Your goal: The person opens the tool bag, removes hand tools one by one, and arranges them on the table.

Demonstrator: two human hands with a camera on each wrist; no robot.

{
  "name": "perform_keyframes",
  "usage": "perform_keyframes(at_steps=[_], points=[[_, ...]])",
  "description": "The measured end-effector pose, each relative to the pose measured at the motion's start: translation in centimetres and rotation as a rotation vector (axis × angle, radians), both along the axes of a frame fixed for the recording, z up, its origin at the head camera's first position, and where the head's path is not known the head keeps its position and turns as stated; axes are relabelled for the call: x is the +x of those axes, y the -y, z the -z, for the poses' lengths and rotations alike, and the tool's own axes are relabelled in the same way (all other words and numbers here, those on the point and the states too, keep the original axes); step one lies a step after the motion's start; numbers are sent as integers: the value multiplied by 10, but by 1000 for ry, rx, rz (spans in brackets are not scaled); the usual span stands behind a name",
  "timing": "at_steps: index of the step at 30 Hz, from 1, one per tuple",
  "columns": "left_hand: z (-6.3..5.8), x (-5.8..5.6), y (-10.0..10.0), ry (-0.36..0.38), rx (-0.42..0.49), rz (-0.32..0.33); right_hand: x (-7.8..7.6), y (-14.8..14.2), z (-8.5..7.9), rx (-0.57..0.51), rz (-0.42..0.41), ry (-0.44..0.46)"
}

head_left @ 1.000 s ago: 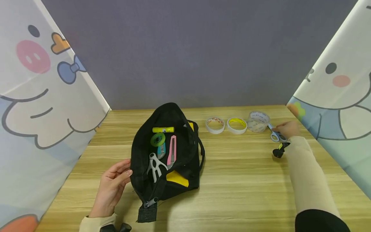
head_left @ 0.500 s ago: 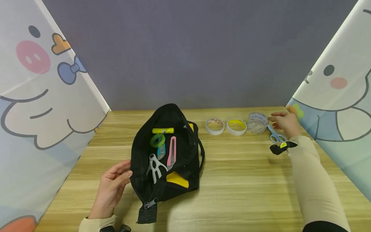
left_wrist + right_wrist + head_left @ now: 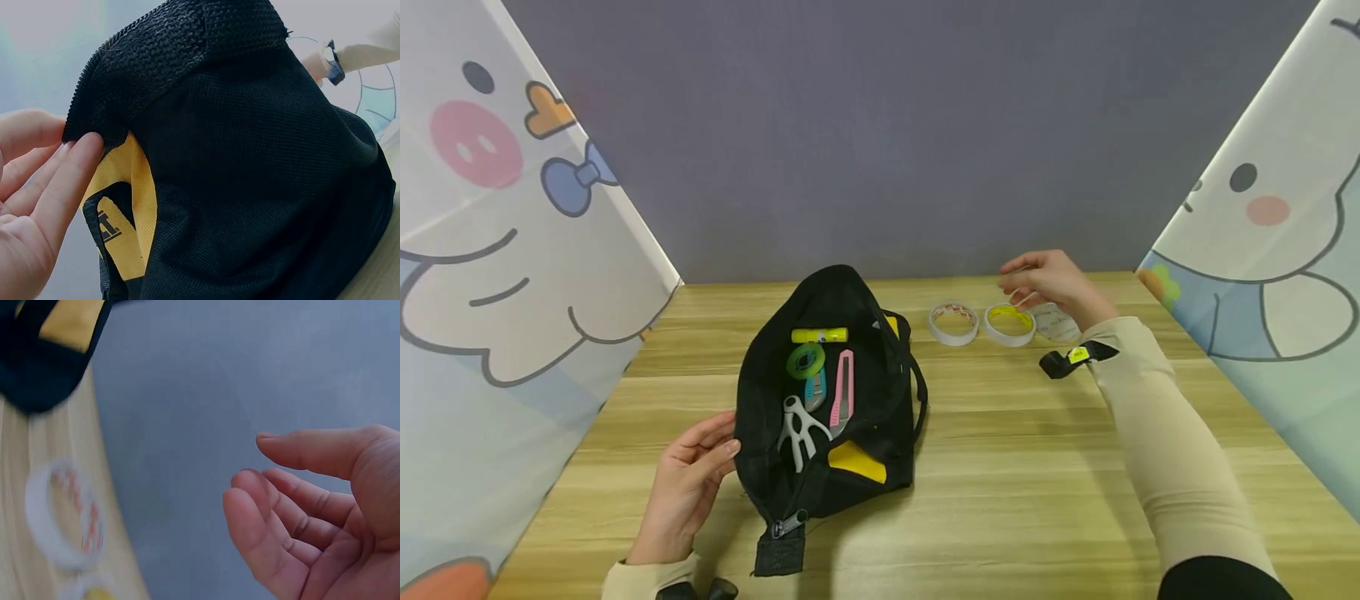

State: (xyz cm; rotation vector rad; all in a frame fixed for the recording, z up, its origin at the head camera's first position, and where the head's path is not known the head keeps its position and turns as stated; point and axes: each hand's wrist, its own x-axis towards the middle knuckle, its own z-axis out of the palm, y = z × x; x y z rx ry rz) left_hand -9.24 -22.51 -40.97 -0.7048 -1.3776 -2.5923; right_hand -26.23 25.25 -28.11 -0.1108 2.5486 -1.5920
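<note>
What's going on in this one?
A person is holding the edge of a black bag with the left hand, and its mouth is open. Inside are a yellow tube, a roll of green tape, two cutters and a white clip. The right hand is empty, in the air by the tape rolls at the back of the table: two white ones and a clear one partly hidden by that hand.

Bag (image 3: pixel 880 457) on surface (image 3: pixel 1000 475), tape roll (image 3: pixel 796 372), cutters (image 3: pixel 837 400) and clamp (image 3: pixel 793 406) inside, left hand (image 3: pixel 688 479) at its left rim, three tape rings (image 3: pixel 955 339) rowed to its right, right hand (image 3: pixel 1052 282) near the rightmost two.
</note>
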Motion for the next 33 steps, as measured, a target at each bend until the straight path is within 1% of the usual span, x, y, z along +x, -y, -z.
perform_keyframes(at_steps=[3,5,10,17,20,28,31,33], points=[[0,0,0,-1,0,0,-2,23,-9,-18,-41,-10],[0,1,0,9,-7,-8,-2,38,-11,-33,-78,-18],[0,1,-1,13,-6,-7,-5,75,-16,-74,-159,-19],[1,0,-1,-6,8,8,-5,122,-22,-138,-265,-17],[1,0,-1,-8,9,11,-5,140,-22,-158,-303,-6],[1,-1,-2,-1,22,7,-6,181,-20,-160,-410,60],[2,-2,-2,6,24,4,-7,197,-17,-160,-430,85],[2,-2,-2,10,21,2,-7,208,-11,-163,-438,104]])
